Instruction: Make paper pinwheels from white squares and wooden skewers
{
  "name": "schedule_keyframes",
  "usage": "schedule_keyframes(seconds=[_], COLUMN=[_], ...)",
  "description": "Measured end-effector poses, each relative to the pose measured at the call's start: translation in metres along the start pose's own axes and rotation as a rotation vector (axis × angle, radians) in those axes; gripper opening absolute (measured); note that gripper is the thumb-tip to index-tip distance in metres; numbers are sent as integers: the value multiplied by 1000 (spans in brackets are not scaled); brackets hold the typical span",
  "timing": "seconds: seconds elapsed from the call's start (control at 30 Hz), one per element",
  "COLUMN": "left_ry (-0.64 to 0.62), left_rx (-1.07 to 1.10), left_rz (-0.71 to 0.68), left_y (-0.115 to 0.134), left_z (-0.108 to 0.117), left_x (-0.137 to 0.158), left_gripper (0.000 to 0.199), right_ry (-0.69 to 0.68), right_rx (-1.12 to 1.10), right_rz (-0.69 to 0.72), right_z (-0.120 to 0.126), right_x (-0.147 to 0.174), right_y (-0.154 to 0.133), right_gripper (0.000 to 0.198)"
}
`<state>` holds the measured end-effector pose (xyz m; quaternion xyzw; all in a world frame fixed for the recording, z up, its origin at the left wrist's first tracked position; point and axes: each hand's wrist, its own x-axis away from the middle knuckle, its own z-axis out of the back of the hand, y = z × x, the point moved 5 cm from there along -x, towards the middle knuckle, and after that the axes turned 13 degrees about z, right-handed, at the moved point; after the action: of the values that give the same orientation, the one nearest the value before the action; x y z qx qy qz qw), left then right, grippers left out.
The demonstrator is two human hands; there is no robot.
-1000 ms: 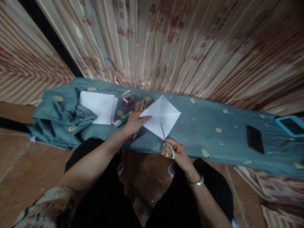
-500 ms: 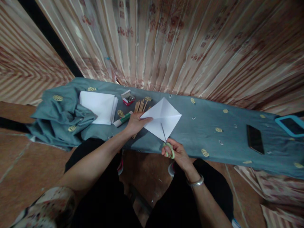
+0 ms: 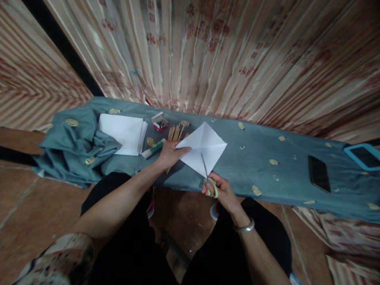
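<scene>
A square white sheet of paper (image 3: 208, 138) with crossing fold lines is held up cornerwise over the table. My left hand (image 3: 172, 153) pinches its left corner, thumb on top. In my right hand (image 3: 222, 190) is a pair of scissors (image 3: 212, 188) with pale green handles, fingers through the loops. The blade lies over the paper's near corner and points toward its middle. Part of the scissors is hidden by the paper. Close to my left hand are several thin wooden sticks (image 3: 175, 132) and a green and white glue stick (image 3: 153, 149).
A stack of white paper (image 3: 121, 132) lies at the left, beside bunched blue-green cloth (image 3: 77, 146). Behind the glue stick stands a small open red and white box (image 3: 160, 122) with shiny metal bits. A dark phone (image 3: 319, 174) and a blue-framed device (image 3: 363, 156) are at the right.
</scene>
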<state>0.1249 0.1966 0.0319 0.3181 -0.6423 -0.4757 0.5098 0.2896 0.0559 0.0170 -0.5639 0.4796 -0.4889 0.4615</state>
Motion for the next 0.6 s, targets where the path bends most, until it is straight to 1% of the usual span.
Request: schedule_keyframes(seconds=[0.17,0.4,0.6], left_ry=[7,-14,-17], left_rx=[-12,-12,-21], left_rz=[6,30,16], left_y=[1,1,0], left_z=[-1,-4,-3], left_x=[2,3,3], left_gripper=[40,38,36], right_ry=[-1,1,-3], right_rx=[-2,-7,-1], right_rz=[5,13,13], right_z=[-1,-1,-1], right_x=[0,0,0], right_y=[-3,-3,-1], right_gripper=[46,46,44])
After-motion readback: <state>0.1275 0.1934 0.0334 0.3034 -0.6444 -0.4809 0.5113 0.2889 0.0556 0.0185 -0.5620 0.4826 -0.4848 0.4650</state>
